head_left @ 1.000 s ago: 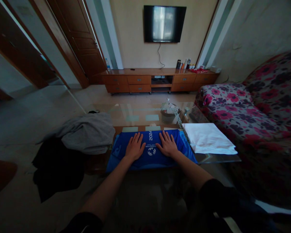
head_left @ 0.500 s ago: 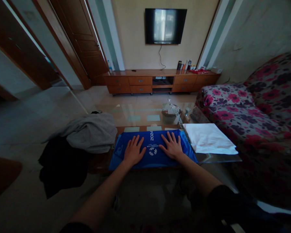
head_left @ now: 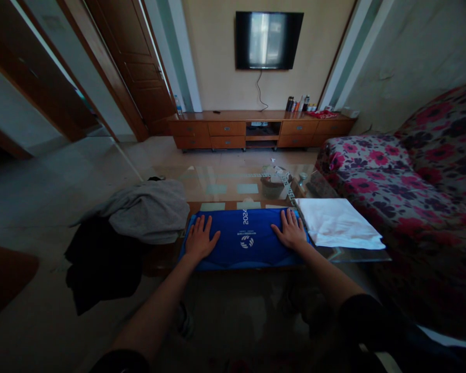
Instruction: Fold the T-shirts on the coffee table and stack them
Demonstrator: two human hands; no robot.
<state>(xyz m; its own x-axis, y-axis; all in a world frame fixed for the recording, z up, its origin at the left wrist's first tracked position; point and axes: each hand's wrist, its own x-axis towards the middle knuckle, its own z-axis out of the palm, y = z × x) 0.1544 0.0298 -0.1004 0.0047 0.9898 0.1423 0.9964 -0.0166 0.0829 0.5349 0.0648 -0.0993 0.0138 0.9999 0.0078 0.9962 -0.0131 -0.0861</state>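
Left hand (head_left: 200, 240) and right hand (head_left: 292, 232) have slid apart toward opposite ends of the blue cloth (head_left: 233, 251) just below the frame's centre, both spread flat on it. Light, even outward strokes should smooth it best without dragging its layers askew.
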